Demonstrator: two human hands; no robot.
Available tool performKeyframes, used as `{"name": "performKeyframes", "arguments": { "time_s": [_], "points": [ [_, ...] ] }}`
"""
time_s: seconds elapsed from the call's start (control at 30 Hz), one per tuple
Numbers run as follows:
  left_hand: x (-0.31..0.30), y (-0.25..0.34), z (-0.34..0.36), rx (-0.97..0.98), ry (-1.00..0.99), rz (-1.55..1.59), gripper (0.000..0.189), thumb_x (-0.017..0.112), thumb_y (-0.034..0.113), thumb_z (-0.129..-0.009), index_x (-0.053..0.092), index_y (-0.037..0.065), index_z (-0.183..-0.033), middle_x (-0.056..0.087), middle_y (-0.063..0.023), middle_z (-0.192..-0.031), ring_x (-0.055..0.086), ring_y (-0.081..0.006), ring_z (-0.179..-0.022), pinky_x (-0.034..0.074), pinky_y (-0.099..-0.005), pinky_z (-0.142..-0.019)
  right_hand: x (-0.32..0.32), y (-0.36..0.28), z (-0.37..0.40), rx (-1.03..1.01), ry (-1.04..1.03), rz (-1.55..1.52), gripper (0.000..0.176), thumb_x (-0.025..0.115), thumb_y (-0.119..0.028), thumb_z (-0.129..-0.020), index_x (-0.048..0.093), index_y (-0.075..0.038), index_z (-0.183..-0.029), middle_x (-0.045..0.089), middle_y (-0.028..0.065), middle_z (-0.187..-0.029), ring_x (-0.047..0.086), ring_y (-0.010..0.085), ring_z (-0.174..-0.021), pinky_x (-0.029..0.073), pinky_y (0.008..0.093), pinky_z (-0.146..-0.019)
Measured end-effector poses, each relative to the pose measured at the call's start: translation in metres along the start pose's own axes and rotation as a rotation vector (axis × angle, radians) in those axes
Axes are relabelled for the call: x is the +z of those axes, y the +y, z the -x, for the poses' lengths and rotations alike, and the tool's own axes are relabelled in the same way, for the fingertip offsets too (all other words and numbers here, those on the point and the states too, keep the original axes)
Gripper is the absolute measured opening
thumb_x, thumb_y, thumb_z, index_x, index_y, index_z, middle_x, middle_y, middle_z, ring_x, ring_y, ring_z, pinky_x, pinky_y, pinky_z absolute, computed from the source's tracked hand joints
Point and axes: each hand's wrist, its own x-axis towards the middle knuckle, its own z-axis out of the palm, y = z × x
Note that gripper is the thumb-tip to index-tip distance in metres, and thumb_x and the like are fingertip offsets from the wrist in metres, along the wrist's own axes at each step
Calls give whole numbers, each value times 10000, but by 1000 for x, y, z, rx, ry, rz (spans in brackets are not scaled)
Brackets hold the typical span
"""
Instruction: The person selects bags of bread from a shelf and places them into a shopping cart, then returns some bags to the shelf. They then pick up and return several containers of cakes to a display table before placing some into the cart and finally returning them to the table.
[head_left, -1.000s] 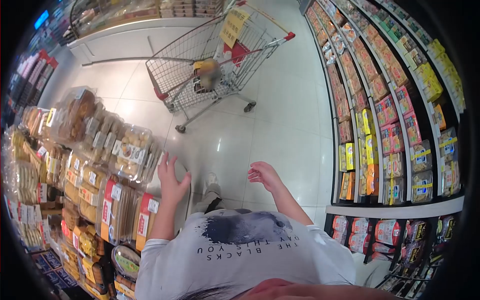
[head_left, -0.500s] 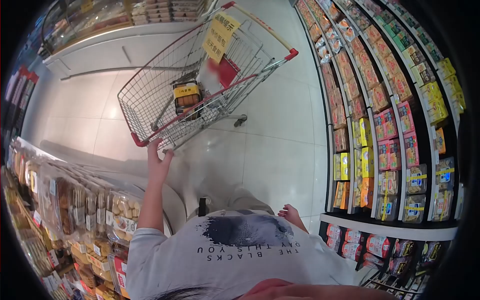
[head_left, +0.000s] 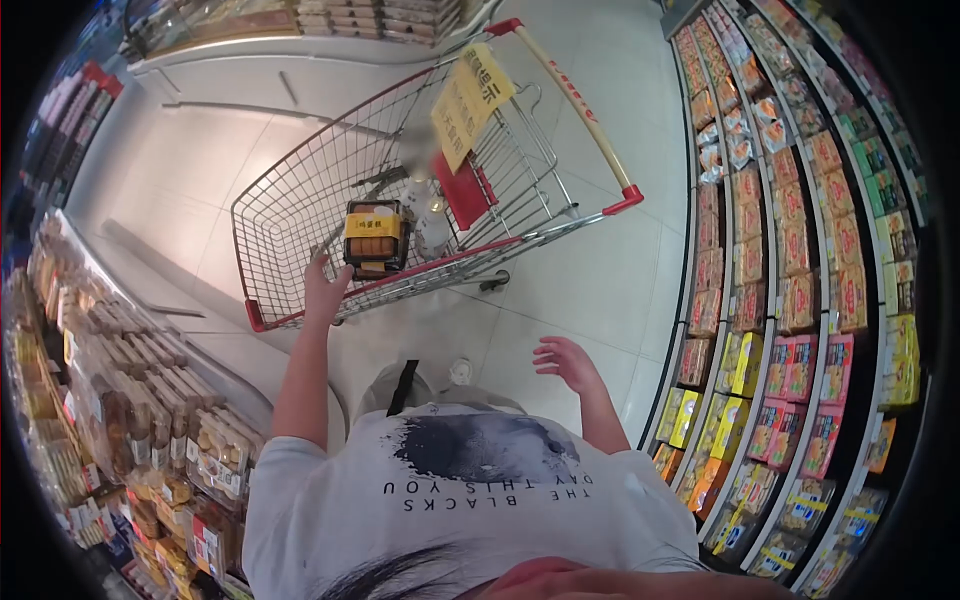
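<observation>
A metal shopping cart (head_left: 300, 205) with red trim stands in front of me. My left hand (head_left: 326, 288) reaches over its near side rail, fingers and thumb apart, beside a clear-lidded box of small cakes (head_left: 375, 238) with a yellow label. That box lies in the basket on top of another package. Next to it is a whitish, partly see-through item (head_left: 430, 220), and a red panel (head_left: 466, 190) is at the handle end. My right hand (head_left: 567, 362) hovers over the floor with its fingers spread, holding nothing and apart from the cart.
A yellow sign (head_left: 472, 105) hangs at the cart's handle end. Shelves of packaged snacks (head_left: 790, 300) line my right. Stacked clear boxes of baked goods (head_left: 150, 390) stand close on my left. A white display counter (head_left: 230, 85) is ahead, beyond pale floor tiles (head_left: 600, 290).
My left hand has moved from the cart's corner over the side rail toward the cake box. The right hand has risen forward from beside my body, fingers opening out.
</observation>
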Motion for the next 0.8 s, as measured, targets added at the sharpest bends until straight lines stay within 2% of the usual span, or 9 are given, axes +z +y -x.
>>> {"name": "performKeyframes", "arguments": {
  "time_s": [0.13, 0.23, 0.37, 0.47, 0.5, 0.6, 0.63, 0.73, 0.8],
  "points": [
    [14, -12, -44, -158, -73, -22, 691, 674, 394, -714, 446, -81, -1161, 497, -227, -1121, 510, -298, -1030, 420, -369, -859, 58, -96, -44, -191, -443, 70, 384, 529, -163, -843, 462, 15, -1177, 565, 152, -1061, 580, 253, -940, 496, 372, -790],
    [21, -14, -82, -328, -176, 102, 811, 708, 440, -662, 419, -117, -1177, 519, -249, -1098, 542, -294, -1008, 459, -364, -811, 107, -135, -75, -258, -589, 127, 372, 524, -134, -840, 464, 15, -1176, 558, 161, -1083, 573, 258, -973, 485, 371, -814],
    [81, -97, -155, -445, -274, 97, 922, 720, 470, -643, 343, -121, -1242, 481, -271, -1170, 523, -296, -1061, 449, -372, -849, 158, -152, -130, -191, -584, 111, 441, 554, -183, -828, 438, 18, -1203, 549, 188, -1094, 567, 300, -987, 467, 415, -845],
    [116, -133, -183, -405, -342, 26, 939, 736, 496, -614, 361, -110, -1226, 484, -263, -1170, 525, -298, -1053, 453, -369, -840, 187, -154, -167, -111, -527, 33, 422, 545, -167, -839, 434, 17, -1201, 551, 186, -1084, 567, 296, -985, 470, 412, -841],
    [106, -115, -184, -424, -419, 118, 893, 748, 503, -598, 416, -88, -1178, 527, -244, -1117, 554, -295, -1000, 470, -363, -809, 196, -156, -177, -86, -494, 35, 411, 542, -160, -842, 435, 16, -1197, 553, 183, -1077, 568, 293, -983, 473, 408, -837],
    [111, -126, -191, -353, -647, 149, 828, 759, 488, -592, 458, -64, -1130, 574, -211, -1039, 583, -278, -937, 484, -357, -773, 219, -156, -210, 11, -384, 86, 384, 538, -167, -851, 446, 13, -1178, 560, 174, -1053, 572, 275, -968, 484, 394, -818],
    [119, -134, -188, -398, -586, 56, 781, 766, 462, -599, 480, -52, -1112, 600, -174, -985, 600, -251, -888, 487, -347, -750, 226, -154, -221, 46, -347, 107, 376, 537, -174, -854, 451, 12, -1170, 562, 171, -1044, 574, 268, -962, 488, 389, -811],
    [105, -122, -177, -587, -519, 341, 746, 767, 445, -608, 490, -41, -1101, 598, -154, -983, 598, -226, -871, 483, -332, -741, 243, -144, -254, 208, -225, 265, 429, 570, -236, -843, 443, 5, -1175, 556, 153, -1026, 567, 226, -946, 493, 356, -777],
    [98, -119, -170, -664, -532, 497, 648, 743, 390, -671, 497, -43, -1086, 596, -131, -974, 593, -191, -845, 477, -304, -737, 250, -126, -281, 253, -89, 453, 537, 631, -289, -795, 427, 15, -1187, 543, 151, -1042, 563, 212, -936, 488, 349, -775]
  ]
}}
